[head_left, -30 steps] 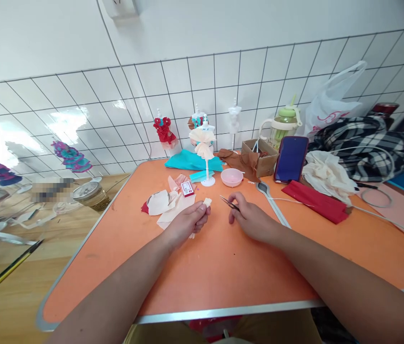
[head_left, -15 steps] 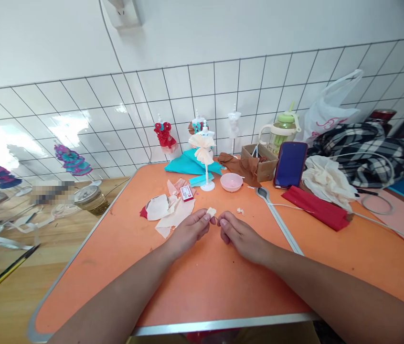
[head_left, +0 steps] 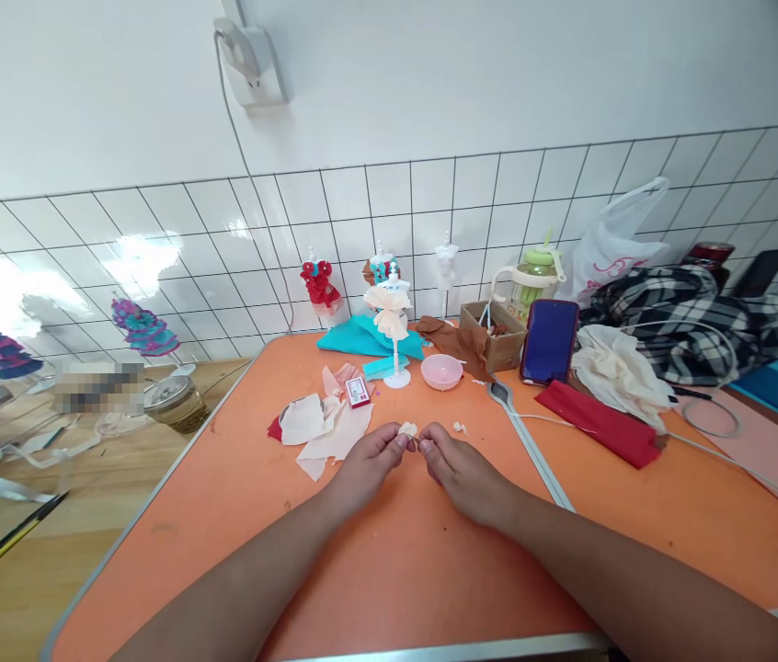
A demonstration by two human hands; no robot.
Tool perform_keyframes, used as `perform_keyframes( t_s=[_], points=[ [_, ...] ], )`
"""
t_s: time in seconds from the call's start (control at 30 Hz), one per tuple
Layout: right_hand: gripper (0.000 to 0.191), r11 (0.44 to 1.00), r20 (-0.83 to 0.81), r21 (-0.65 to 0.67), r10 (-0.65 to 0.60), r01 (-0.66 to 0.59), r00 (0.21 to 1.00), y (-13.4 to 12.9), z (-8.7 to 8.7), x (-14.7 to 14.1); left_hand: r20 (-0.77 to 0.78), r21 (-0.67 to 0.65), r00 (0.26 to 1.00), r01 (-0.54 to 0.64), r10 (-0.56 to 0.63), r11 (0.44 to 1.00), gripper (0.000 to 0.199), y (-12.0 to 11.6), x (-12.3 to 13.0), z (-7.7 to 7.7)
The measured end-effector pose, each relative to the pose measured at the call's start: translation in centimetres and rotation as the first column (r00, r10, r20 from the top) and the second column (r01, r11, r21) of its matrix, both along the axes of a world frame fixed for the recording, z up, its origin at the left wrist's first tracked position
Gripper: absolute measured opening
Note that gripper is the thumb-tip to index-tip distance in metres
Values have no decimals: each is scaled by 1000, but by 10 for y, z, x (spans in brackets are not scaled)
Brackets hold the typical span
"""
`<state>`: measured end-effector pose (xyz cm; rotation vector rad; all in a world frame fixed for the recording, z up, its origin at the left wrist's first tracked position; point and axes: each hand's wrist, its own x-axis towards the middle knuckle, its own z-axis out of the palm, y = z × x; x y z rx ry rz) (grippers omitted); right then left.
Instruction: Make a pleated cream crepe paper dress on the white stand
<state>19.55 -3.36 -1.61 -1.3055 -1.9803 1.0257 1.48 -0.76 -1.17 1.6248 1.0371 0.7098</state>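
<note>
Above the orange table (head_left: 375,570), my left hand (head_left: 373,460) pinches a small cream piece (head_left: 407,429) between thumb and fingers. My right hand (head_left: 453,462) is closed at the right side of that piece, its fingertips almost meeting the left ones; what they grip is too small to make out. A little cream scrap (head_left: 460,428) lies just beyond my right hand. Behind the hands stands a white mini dress form (head_left: 395,360) in a cream ruffled dress (head_left: 389,313), beside a pink bowl (head_left: 442,371). Cream fabric pieces (head_left: 337,437) and a small red-and-white box (head_left: 357,393) lie to the left.
Farther back are teal fabric (head_left: 354,336), brown fabric (head_left: 454,342), a cardboard box (head_left: 503,345) and a phone (head_left: 549,342). Red folded fabric (head_left: 600,424) and a grey-white strap (head_left: 533,450) lie right. A jar (head_left: 178,405) stands on the wooden surface at left.
The view has tilted up, so the table items sit lower in the picture. My right hand has come closer to my left hand and the cream piece.
</note>
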Motion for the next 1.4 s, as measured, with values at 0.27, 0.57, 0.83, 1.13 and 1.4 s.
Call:
perform_keyframes(
  t_s=[0.27,0.57,0.83,1.13,1.4],
  points=[
    [32,996,32,67,-59,56,998,4,1,2,-46,112,997,-55,60,992,34,-3,4,5],
    [32,994,-51,97,-40,45,998,8,-1,2,24,69,1000,10,-11,998,37,0,9,9],
    [30,993,-53,109,-43,48,998,11,3,2,46,4,999,-5,5,1000,39,-1,13,14],
    [30,995,-95,81,-46,54,994,13,2,1,137,-87,991,15,-3,996,39,-2,14,15],
    [27,996,-84,87,-9,16,996,11,-1,2,204,-151,978,65,-33,986,34,-3,12,5]
  ],
)
